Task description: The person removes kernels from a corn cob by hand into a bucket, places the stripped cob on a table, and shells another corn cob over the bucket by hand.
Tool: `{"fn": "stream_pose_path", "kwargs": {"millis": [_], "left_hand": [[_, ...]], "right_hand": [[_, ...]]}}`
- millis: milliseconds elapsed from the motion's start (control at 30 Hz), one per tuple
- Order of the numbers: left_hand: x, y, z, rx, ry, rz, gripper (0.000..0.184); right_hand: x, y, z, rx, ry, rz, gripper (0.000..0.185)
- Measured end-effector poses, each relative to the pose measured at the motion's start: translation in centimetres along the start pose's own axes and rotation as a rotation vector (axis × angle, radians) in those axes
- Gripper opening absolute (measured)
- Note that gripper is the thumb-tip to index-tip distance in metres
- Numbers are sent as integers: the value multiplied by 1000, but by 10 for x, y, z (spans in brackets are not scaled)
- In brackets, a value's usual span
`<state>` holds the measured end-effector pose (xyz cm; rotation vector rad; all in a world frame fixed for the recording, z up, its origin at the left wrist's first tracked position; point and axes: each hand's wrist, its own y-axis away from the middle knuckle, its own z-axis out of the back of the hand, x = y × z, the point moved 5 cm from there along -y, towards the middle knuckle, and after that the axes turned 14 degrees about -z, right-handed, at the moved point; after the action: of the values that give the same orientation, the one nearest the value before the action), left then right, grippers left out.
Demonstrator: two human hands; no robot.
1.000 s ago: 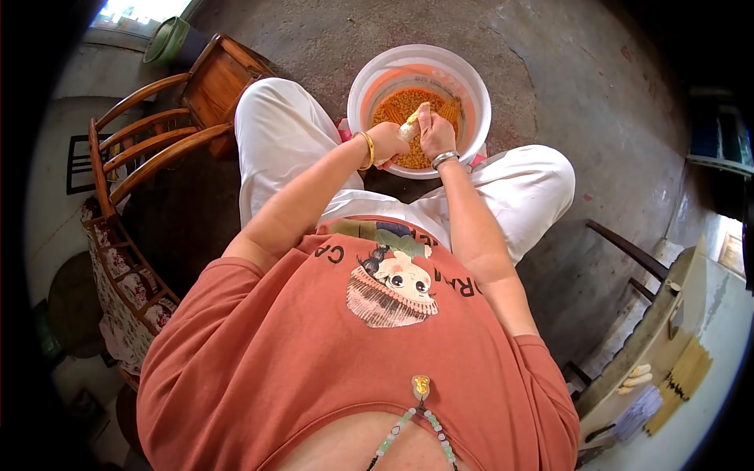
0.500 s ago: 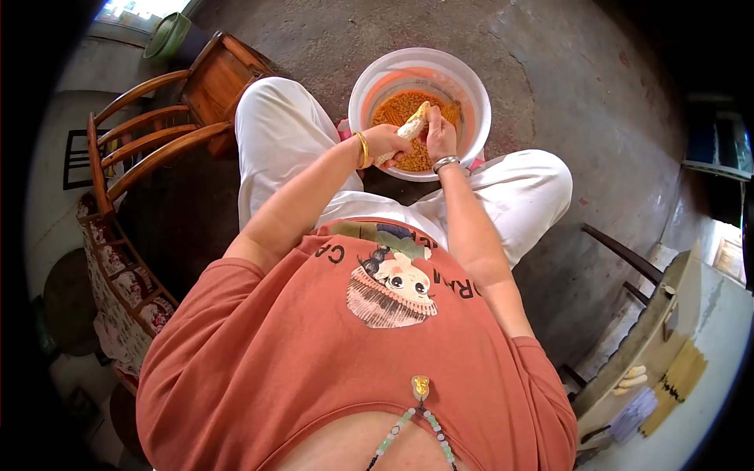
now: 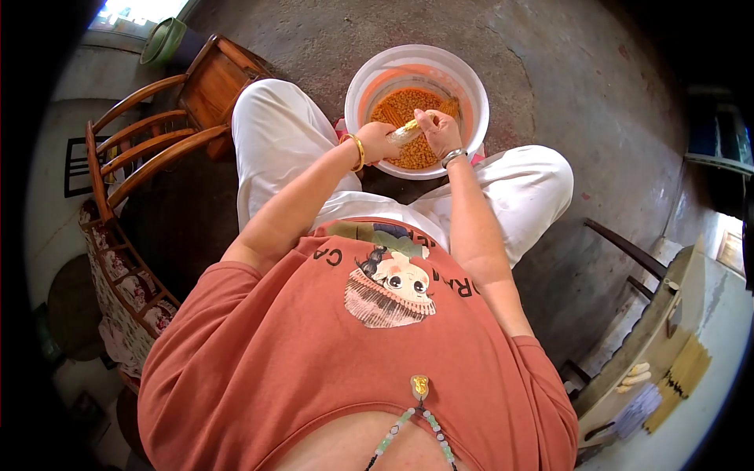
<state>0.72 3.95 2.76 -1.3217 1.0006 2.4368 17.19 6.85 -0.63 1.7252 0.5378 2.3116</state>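
Observation:
A corn cob [image 3: 406,133], mostly pale and stripped with some yellow at its far end, is held slanted above a white bucket [image 3: 356,82]. My left hand [image 3: 379,143], with a gold bangle at the wrist, is closed around the lower end of the cob. My right hand [image 3: 441,132], with a silver bangle, has its fingers bent and pressed on the cob's upper end. Loose orange-yellow corn kernels [image 3: 412,159] lie in the bucket beneath both hands. Some whole ears of corn [image 3: 449,107] rest on the kernels, partly hidden by my right hand.
The bucket stands on the concrete floor [image 3: 314,39] between my knees. A wooden chair [image 3: 212,90] is at the left, with a green bin [image 3: 163,41] behind it. At the lower right, a tabletop [image 3: 683,314] holds pale cobs [image 3: 635,377].
My right hand has turned and shifted slightly right at the cob's upper end. The cob has tilted lower, and my left hand has moved slightly left along with it.

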Motion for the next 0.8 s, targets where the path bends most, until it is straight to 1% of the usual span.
{"fn": "stream_pose_path", "kwargs": {"millis": [100,200,300,400,500,533,600,700,733,800], "left_hand": [[-1,2,3,-21,-181,-76,30],[-18,10,8,-119,-517,-265,31],[-34,19,13,-124,-668,-173,29],[-37,20,12,-120,-856,-210,20],[-33,17,15,-150,-1044,-366,11],[-35,18,16,-206,-1113,-480,9],[-34,18,19,-258,-1172,-568,8],[-34,18,24,-330,-1269,-722,6],[-34,17,27,-353,-1301,-780,6],[-29,13,33,-249,-1326,-769,7]], "right_hand": [[0,2,-3,99,-35,-28,42],[-5,1,-4,149,-40,-94,47],[-11,-3,-6,231,-89,-208,47],[-6,7,-5,300,-105,-304,43],[2,24,-12,372,-297,-524,45],[1,26,-14,436,-351,-566,46],[-1,29,-19,568,-458,-647,46],[4,37,-22,641,-497,-689,46],[4,36,-21,562,-449,-659,43],[2,34,-23,401,-350,-602,40]]}}
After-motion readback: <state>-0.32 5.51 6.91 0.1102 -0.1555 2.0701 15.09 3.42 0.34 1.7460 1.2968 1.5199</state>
